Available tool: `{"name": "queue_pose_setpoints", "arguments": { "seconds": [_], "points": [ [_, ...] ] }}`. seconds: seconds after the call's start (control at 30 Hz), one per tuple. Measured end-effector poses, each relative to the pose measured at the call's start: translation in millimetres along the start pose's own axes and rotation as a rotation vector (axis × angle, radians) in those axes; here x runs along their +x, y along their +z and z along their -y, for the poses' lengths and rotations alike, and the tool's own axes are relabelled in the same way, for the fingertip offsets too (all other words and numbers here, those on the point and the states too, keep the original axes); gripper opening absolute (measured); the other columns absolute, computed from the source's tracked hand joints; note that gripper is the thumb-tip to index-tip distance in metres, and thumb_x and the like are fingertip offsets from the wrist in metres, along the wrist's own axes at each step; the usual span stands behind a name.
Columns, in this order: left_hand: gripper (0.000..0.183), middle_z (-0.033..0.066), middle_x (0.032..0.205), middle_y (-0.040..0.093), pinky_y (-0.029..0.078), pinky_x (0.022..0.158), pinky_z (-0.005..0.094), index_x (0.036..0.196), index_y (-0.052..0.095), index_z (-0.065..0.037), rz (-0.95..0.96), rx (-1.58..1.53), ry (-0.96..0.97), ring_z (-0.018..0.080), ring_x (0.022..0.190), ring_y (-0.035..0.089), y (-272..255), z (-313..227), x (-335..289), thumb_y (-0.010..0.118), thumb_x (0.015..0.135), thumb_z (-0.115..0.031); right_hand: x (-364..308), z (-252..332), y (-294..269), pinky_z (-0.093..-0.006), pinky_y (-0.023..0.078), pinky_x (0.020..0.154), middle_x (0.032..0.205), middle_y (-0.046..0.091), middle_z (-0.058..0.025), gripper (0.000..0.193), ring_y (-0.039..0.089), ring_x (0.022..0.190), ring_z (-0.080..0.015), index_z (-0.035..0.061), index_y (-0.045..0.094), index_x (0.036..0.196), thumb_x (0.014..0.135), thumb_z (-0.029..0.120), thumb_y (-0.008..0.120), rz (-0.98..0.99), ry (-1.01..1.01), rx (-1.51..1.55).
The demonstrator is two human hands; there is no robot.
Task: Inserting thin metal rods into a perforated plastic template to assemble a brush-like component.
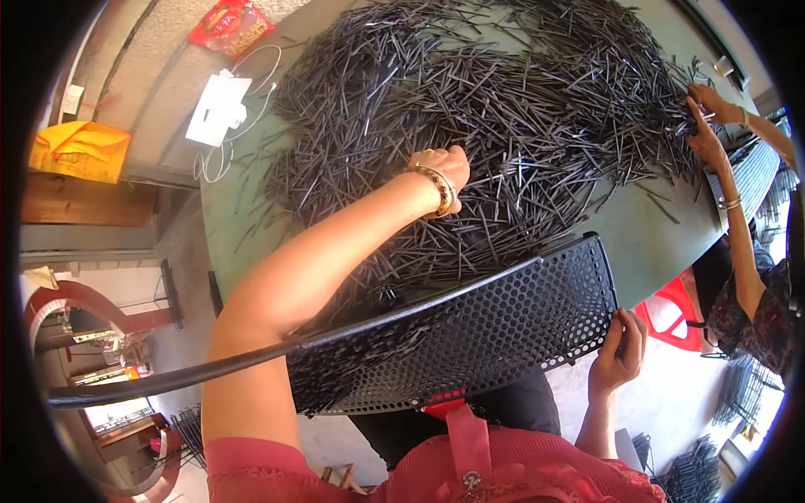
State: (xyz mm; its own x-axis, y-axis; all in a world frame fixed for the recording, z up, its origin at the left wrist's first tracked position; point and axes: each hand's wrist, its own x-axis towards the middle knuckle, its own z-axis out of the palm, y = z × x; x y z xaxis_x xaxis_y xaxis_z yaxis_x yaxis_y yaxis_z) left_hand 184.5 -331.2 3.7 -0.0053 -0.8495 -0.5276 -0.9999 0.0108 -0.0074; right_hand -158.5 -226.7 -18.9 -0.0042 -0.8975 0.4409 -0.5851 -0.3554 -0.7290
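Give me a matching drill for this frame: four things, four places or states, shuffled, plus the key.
Things:
1. left hand
2. right hand
3. red packet
4. yellow bag

Places or states:
A. off the table's left side, on a wooden ledge
B. grips the right edge of the black perforated panel
C. rests on the pile of thin black rods
D. lies past the far left end of the green table

Pairs: 1-C, 2-B, 3-D, 4-A
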Motion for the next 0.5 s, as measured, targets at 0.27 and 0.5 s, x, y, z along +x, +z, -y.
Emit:
{"name": "queue_pose_setpoints", "arguments": {
  "seconds": [0.27,0.5],
  "points": [
    [0.041,0.0189,0.088,0.054,0.047,0.083,0.0397,0.093,0.046,0.005,-0.071,-0.120,0.052,0.0328,0.087,0.056,-3.5,47.2,-51.5,0.069,0.074,-0.022,3.1,0.8,2.5,-0.0197,0.037,0.051,0.091,0.062,-0.0102,0.014,0.051,0.063,-0.0097,-0.0025,0.064,0.097,0.084,-0.007,0.060,-0.001,-0.057,0.012],
    [0.059,0.0258,0.107,0.053,0.043,0.091,0.0424,0.119,0.042,0.008,-0.263,-0.126,-0.149,0.0391,0.103,0.053,28.3,106.3,-126.8,0.071,0.074,-0.017,-1.2,-2.8,2.7,-0.0200,0.037,0.050,0.091,0.062,-0.0100,0.015,0.052,0.063,-0.0101,-0.0025,0.064,0.097,0.084,-0.008,0.059,-0.043,-0.064,0.014]
  ]
}}
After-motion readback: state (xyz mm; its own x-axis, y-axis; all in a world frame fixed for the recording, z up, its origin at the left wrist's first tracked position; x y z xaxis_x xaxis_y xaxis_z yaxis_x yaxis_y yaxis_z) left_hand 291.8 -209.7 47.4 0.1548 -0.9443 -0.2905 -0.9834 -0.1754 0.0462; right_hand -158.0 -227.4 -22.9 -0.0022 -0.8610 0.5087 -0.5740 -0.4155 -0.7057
